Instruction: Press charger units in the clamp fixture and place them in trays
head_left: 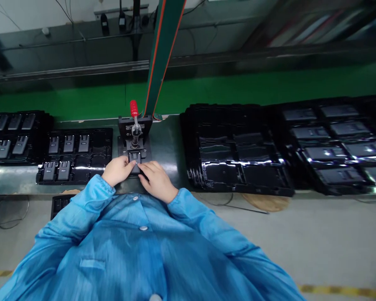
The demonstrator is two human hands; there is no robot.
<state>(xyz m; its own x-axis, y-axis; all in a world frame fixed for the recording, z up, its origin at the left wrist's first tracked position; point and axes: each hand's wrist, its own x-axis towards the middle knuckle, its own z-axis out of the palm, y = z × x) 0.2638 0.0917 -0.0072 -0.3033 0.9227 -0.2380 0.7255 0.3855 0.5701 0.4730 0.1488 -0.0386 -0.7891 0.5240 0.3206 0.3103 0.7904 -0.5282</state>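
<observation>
one clamp fixture (134, 138) with one red handle (133, 108) standing upright at its back. one small dark part (134, 158) sits in the fixture's near end. the left hand (118, 170) comes in from the fixture's left, thumb and forefinger narrowed onto the part's left edge. the right hand (157, 181), at the fixture's near right, lays its fingers close together over the part's near edge; whether they grip it cannot be told.

just left of the fixture, one black tray (95, 161) holds five like parts, three in the row farther from the person and two in the nearer. further left, a second tray (39, 138) shows about seven, cut off by the frame edge. right of the fixture lies one stack of empty trays (238, 163); beyond it a blurred tray (288, 138) holds flat dark pieces too smeared to count.
</observation>
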